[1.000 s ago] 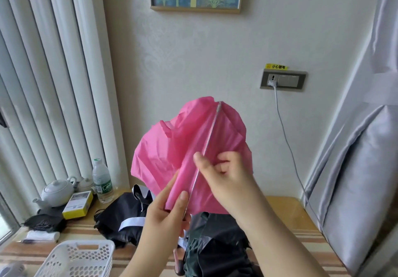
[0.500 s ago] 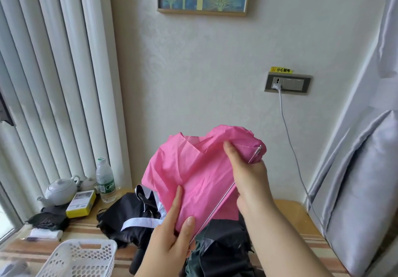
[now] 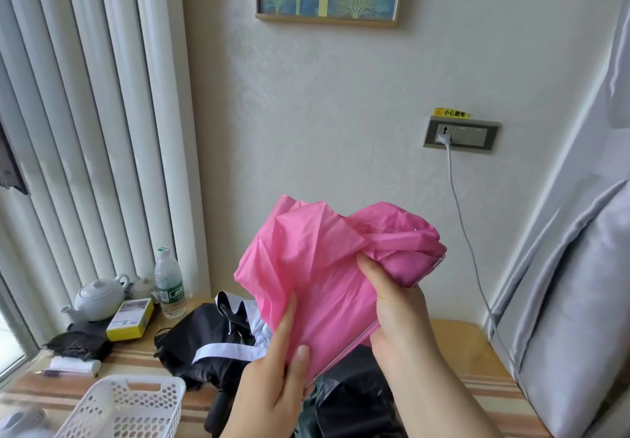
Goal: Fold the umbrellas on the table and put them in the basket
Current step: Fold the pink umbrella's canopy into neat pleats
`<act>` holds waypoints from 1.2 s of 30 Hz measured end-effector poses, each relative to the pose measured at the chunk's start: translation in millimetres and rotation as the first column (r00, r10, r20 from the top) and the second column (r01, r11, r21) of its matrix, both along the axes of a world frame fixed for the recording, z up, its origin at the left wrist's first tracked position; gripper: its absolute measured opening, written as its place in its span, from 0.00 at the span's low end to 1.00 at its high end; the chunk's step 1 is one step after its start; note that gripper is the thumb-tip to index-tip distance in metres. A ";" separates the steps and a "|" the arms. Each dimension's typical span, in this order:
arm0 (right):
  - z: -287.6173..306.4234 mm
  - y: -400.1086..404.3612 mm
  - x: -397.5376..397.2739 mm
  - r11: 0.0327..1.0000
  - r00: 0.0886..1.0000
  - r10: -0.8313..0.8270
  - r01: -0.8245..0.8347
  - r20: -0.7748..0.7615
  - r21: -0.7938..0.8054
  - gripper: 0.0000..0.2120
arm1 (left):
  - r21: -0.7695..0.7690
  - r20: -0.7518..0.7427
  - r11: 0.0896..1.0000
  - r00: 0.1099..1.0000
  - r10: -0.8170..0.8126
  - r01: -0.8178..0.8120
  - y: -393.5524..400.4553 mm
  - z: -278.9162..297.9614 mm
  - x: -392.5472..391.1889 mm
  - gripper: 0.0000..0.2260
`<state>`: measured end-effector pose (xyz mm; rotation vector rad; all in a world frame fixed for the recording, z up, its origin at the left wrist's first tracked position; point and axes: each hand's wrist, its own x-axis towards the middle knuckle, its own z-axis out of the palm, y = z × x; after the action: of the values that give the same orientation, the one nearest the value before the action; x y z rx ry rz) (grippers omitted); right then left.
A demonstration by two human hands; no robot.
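Up in the air above the surface (image 3: 453,342), the pink umbrella (image 3: 317,267) slants from lower left to upper right. Its right hand (image 3: 395,315) grips the crumpled canopy; its left hand (image 3: 272,379) pinches the lower fabric. Black umbrellas (image 3: 211,342) lie beneath, white basket (image 3: 126,407) nearby.

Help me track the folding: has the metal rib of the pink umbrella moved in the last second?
Yes. The metal rib has tipped from near upright to a slant, its top swinging right toward the wall socket.

Thin pink cloth umbrella (image 3: 317,267) with shiny metal rib, white perforated plastic basket (image 3: 126,407), glossy wooden table (image 3: 456,342).
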<state>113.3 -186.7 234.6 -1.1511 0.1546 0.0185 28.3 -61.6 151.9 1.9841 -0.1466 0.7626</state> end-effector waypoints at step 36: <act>16.8 -6.7 -43.9 0.896 0.940 0.114 0.043 0.323 -0.441 0.11 | 0.363 0.220 0.916 0.971 0.096 -0.172 -2.8 29.4 21.2 0.32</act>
<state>69.4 -193.5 251.4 -1.5959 -0.1844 -0.1939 49.5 -64.4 181.3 2.2982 -0.2971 1.0891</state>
